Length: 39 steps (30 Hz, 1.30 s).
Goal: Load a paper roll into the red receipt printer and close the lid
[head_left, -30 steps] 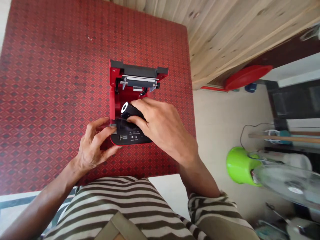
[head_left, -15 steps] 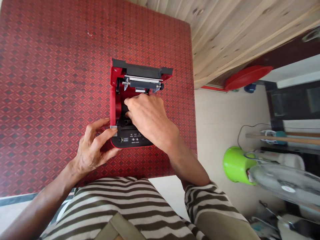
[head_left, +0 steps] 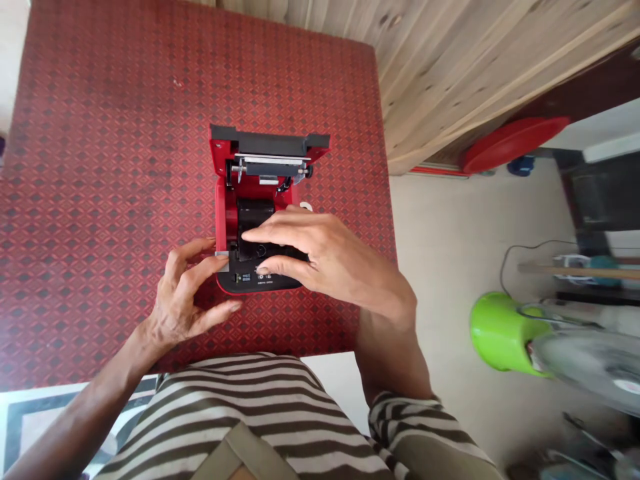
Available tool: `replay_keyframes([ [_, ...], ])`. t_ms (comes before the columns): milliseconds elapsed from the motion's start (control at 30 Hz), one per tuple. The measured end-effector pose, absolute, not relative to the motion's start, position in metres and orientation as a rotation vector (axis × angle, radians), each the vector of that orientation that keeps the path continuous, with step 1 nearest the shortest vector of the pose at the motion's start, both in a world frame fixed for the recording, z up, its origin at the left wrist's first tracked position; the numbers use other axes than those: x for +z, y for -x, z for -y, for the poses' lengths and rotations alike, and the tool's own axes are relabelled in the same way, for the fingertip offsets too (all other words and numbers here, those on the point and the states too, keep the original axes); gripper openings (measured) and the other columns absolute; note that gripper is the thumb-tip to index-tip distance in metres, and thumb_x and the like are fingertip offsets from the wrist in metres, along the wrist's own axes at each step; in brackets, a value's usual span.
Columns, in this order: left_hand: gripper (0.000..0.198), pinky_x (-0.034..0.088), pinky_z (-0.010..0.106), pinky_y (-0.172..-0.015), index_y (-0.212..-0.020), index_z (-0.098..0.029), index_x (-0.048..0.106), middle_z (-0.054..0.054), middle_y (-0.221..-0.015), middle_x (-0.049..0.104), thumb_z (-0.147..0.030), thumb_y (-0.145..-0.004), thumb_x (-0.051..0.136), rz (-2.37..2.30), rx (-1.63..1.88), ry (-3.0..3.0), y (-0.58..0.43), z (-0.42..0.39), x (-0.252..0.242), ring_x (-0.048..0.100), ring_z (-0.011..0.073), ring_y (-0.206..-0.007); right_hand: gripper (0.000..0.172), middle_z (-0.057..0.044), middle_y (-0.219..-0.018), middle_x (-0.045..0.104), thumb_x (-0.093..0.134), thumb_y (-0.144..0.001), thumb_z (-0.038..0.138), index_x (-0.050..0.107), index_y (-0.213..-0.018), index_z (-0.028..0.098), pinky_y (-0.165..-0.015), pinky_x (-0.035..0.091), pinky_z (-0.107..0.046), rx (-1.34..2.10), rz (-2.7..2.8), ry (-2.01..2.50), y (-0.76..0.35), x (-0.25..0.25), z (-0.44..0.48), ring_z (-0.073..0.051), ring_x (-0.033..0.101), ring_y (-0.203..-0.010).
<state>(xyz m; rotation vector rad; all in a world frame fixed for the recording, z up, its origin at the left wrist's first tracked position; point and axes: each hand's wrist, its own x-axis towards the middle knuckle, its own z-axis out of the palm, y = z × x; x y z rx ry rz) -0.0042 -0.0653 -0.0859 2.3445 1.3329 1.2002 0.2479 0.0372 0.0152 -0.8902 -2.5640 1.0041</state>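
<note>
A small red-and-black printer (head_left: 220,213) stands on the table, its lid (head_left: 270,142) raised with a roller (head_left: 270,169) across the inside. A glossy black piece (head_left: 255,210) shows in its red compartment. My left hand (head_left: 183,290) is at the printer's front left corner, one fingertip on the grey corner piece (head_left: 223,261) and the thumb held apart. My right hand (head_left: 320,250) hovers over or touches the front part, forefinger and thumb spread. Its fingers hide the right half of the compartment and some of the front panel.
A patterned red cloth covers the table (head_left: 125,133). Just right of the printer a whitish rounded edge (head_left: 306,206) peeks out. Wooden boards (head_left: 430,73) border the table's far right side. On the floor are a lime-green bucket (head_left: 500,330) and a fan (head_left: 595,360).
My right hand has come out of the compartment, moving right and towards me, and its fingers have spread. The black piece inside now shows. My left hand stays at the corner.
</note>
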Motion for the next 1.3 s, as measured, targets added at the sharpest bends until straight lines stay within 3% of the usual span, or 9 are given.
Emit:
replay_keyframes([
  [167,0.081,0.061,0.049,-0.101,-0.156,-0.018,0.053,0.016,-0.132,0.067,-0.067,-0.095,0.071,-1.321,1.174,-2.372,0.022,0.034,-0.049,0.066,0.0332,-0.125,0.017,-0.008,-0.109,0.079,0.063,-0.107,0.016,0.08,-0.109,0.016,-0.094,0.06,-0.036,0.821,2.433,0.798,-0.251,-0.003,-0.026,-0.019,0.074,-0.101],
  [233,0.083,0.061,0.046,-0.094,-0.158,-0.015,0.05,0.019,-0.138,0.062,-0.072,-0.098,0.063,-1.339,1.238,-2.366,0.026,0.005,-0.032,0.066,0.0323,-0.123,0.017,-0.009,-0.106,0.079,0.062,-0.108,0.015,0.079,-0.106,0.014,-0.092,0.06,-0.035,0.718,2.408,0.812,-0.25,-0.004,-0.02,-0.02,0.073,-0.099],
  [333,0.087,0.057,0.047,-0.103,-0.162,-0.01,0.041,0.022,-0.155,0.05,-0.076,-0.105,0.046,-1.352,1.212,-2.366,0.021,-0.038,-0.012,0.06,0.0325,-0.135,0.017,-0.01,-0.103,0.079,0.061,-0.108,0.014,0.077,-0.102,0.012,-0.091,0.06,-0.034,0.58,2.391,0.876,-0.247,-0.005,-0.008,-0.02,0.073,-0.099],
  [467,0.079,0.051,0.048,-0.113,-0.152,-0.009,0.054,0.016,-0.139,0.068,-0.073,-0.109,0.034,-1.207,1.075,-2.47,0.007,-0.05,-0.004,0.063,0.027,-0.131,0.016,-0.007,-0.1,0.08,0.062,-0.107,0.01,0.075,-0.099,0.015,-0.087,0.059,-0.033,0.326,2.373,0.939,-0.243,-0.01,0.007,-0.019,0.071,-0.091],
  [567,0.079,0.052,0.048,-0.114,-0.154,-0.012,0.054,0.015,-0.139,0.071,-0.074,-0.107,0.04,-1.23,1.113,-2.486,0.004,-0.024,-0.013,0.068,0.0278,-0.128,0.016,-0.006,-0.1,0.081,0.061,-0.108,0.01,0.074,-0.1,0.016,-0.084,0.057,-0.033,0.108,2.361,0.936,-0.241,-0.014,0.015,-0.017,0.071,-0.088],
  [733,0.076,0.05,0.054,-0.117,-0.155,-0.024,0.057,0.015,-0.144,0.067,-0.076,-0.099,0.057,-1.106,1.018,-2.638,0.009,0.016,-0.039,0.063,0.0376,-0.142,0.011,-0.006,-0.096,0.081,0.066,-0.105,0.011,0.073,-0.098,0.014,-0.073,0.054,-0.034,-0.123,2.352,0.92,-0.238,-0.017,0.021,-0.018,0.068,-0.08],
  [1000,0.087,0.052,0.056,-0.117,-0.159,-0.026,0.05,0.016,-0.144,0.066,-0.072,-0.089,0.076,-1.155,1.065,-2.62,0.001,0.026,-0.055,0.061,0.0396,-0.144,0.004,-0.006,-0.098,0.081,0.07,-0.105,0.018,0.071,-0.104,0.015,-0.079,0.059,-0.034,-0.074,2.301,0.949,-0.239,-0.023,0.024,-0.018,0.069,-0.084],
  [1100,0.085,0.053,0.054,-0.116,-0.158,-0.031,0.05,0.012,-0.145,0.065,-0.063,-0.087,0.084,-1.196,1.071,-2.583,-0.002,0.029,-0.058,0.061,0.0377,-0.144,0.008,-0.008,-0.104,0.082,0.069,-0.106,0.021,0.069,-0.112,0.016,-0.083,0.062,-0.035,-0.021,2.254,0.943,-0.241,-0.025,0.025,-0.019,0.072,-0.087],
  [1300,0.08,0.053,0.054,-0.118,-0.155,-0.027,0.052,0.014,-0.143,0.066,-0.056,-0.088,0.086,-1.2,1.078,-2.602,-0.004,0.029,-0.059,0.061,0.0375,-0.143,0.026,-0.009,-0.112,0.082,0.074,-0.103,0.022,0.067,-0.128,0.019,-0.088,0.063,-0.033,0.069,1.984,1.018,-0.252,-0.027,0.029,-0.018,0.076,-0.097],
])
